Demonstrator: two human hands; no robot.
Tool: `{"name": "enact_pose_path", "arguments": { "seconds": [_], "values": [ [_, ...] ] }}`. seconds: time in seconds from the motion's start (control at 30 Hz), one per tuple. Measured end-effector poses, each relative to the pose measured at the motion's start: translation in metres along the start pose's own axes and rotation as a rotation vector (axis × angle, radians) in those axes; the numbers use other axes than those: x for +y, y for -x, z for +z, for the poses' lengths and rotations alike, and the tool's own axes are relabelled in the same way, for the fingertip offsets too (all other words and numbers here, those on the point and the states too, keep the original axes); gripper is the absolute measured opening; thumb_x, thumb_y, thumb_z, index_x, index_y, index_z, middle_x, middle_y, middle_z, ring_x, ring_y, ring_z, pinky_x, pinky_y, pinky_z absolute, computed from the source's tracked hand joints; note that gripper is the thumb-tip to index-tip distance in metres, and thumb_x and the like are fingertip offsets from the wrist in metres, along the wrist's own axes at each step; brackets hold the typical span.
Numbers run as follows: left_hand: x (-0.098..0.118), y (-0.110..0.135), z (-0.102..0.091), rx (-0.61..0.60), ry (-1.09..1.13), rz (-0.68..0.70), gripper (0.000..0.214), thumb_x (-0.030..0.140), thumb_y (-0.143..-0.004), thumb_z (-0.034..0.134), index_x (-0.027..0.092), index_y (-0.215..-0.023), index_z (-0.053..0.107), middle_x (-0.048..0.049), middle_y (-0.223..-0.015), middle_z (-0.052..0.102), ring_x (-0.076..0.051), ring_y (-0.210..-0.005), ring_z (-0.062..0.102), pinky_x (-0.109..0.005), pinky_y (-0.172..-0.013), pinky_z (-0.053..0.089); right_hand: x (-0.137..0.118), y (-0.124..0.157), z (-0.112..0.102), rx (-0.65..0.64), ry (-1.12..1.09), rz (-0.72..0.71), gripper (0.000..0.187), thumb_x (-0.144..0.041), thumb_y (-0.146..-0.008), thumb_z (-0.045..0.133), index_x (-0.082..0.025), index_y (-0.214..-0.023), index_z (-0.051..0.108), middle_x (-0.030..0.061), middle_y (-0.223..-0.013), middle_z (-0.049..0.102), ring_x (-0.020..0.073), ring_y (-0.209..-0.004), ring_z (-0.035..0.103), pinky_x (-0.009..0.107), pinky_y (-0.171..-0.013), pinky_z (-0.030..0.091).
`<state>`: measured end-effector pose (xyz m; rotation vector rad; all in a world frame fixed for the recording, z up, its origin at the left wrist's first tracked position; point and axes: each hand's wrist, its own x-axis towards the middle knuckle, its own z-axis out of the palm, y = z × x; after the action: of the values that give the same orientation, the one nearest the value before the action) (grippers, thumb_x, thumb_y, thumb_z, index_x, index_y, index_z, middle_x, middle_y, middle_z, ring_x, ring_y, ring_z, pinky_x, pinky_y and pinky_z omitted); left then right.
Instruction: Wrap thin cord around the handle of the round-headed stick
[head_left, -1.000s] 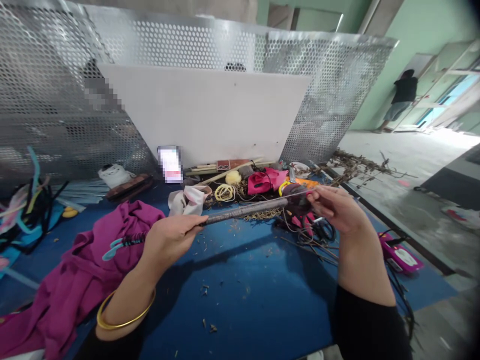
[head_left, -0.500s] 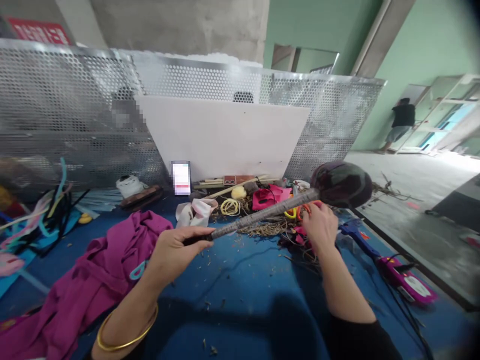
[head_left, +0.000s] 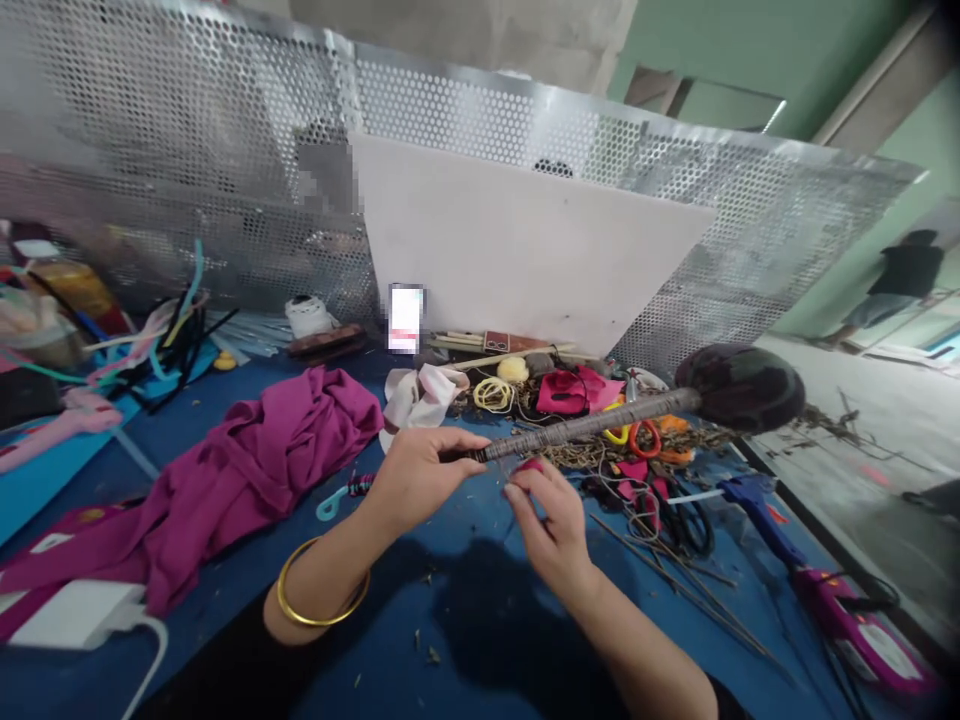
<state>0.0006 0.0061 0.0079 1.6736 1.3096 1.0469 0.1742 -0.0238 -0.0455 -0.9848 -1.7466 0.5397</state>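
Observation:
My left hand [head_left: 420, 478] is closed around the near end of a stick wrapped in grey-brown thread or tape [head_left: 585, 428]. At the stick's far end, up and to the right, sits a dark, rounded, glossy head [head_left: 742, 388]. Just below the wrapped shaft, my right hand [head_left: 551, 520] has its thumb and index finger pinched together close to my left fingertips. Whatever thin thing may be in that pinch is too small to make out. Behind the shaft lie scissors with orange handles [head_left: 645, 438] and a coil of yellow cord [head_left: 494, 395].
A crumpled purple cloth [head_left: 300, 425] lies left on the blue table [head_left: 390, 665]. To the right are a blue glue gun [head_left: 772, 515], a purple power strip [head_left: 870, 635], and thin twigs [head_left: 705, 600]. A lit phone [head_left: 405, 318] leans against a white board [head_left: 525, 240]. Farther off stands a person [head_left: 904, 280].
My right hand has moved left from the scissors area to the stick's near end. My left hand keeps hold of the stick. The whole view has shifted and tilted.

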Motion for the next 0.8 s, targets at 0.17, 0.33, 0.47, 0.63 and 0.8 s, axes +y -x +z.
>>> {"name": "enact_pose_path", "arguments": {
  "seconds": [0.17,0.33,0.47,0.63,0.8],
  "values": [
    [-0.010,-0.001,0.011,-0.064,0.061,0.000,0.021,0.017,-0.069,0.065,0.018,-0.086,0.076,-0.0016,-0.086,0.078,-0.019,-0.079,0.072,-0.028,-0.076,0.058,-0.013,0.002,-0.008,-0.126,-0.303,-0.144,0.022,-0.027,-0.093,0.047,-0.021,-0.081,0.064,0.0103,-0.100,0.064,0.0243,-0.101,0.059,0.038,-0.080,0.049],
    [-0.017,0.001,0.020,-0.050,-0.116,0.030,0.028,0.021,-0.071,0.065,0.022,-0.097,0.075,-0.0016,-0.096,0.077,-0.020,-0.087,0.071,-0.029,-0.079,0.056,-0.008,0.012,0.007,-0.012,-0.461,0.099,0.028,-0.030,-0.096,0.042,-0.020,-0.073,0.055,0.0011,-0.064,0.052,0.0126,-0.052,0.047,0.025,-0.045,0.035],
    [-0.016,0.003,0.024,-0.053,-0.289,0.093,0.025,0.024,-0.076,0.063,0.027,-0.098,0.076,0.0012,-0.101,0.076,-0.021,-0.095,0.069,-0.031,-0.085,0.053,-0.014,0.017,0.010,0.033,-0.067,-0.129,0.023,-0.020,-0.093,0.045,-0.020,-0.070,0.050,-0.0002,-0.060,0.046,0.0141,-0.058,0.045,0.029,-0.056,0.038],
    [-0.016,0.005,0.027,-0.025,-0.364,0.096,0.024,0.025,-0.078,0.063,0.029,-0.099,0.075,0.0030,-0.101,0.076,-0.020,-0.095,0.069,-0.031,-0.084,0.052,-0.017,0.017,0.009,-0.038,0.105,-0.288,0.022,-0.012,-0.091,0.042,-0.021,-0.071,0.044,-0.0006,-0.059,0.041,0.0145,-0.058,0.038,0.030,-0.054,0.031],
    [-0.017,0.004,0.027,-0.039,-0.384,0.085,0.024,0.025,-0.078,0.062,0.029,-0.099,0.075,0.0029,-0.101,0.076,-0.020,-0.096,0.069,-0.031,-0.084,0.052,-0.013,0.020,0.012,-0.077,0.143,-0.303,0.022,-0.011,-0.090,0.043,-0.021,-0.070,0.041,-0.0001,-0.059,0.040,0.0149,-0.059,0.037,0.030,-0.053,0.028]
  ]
}}
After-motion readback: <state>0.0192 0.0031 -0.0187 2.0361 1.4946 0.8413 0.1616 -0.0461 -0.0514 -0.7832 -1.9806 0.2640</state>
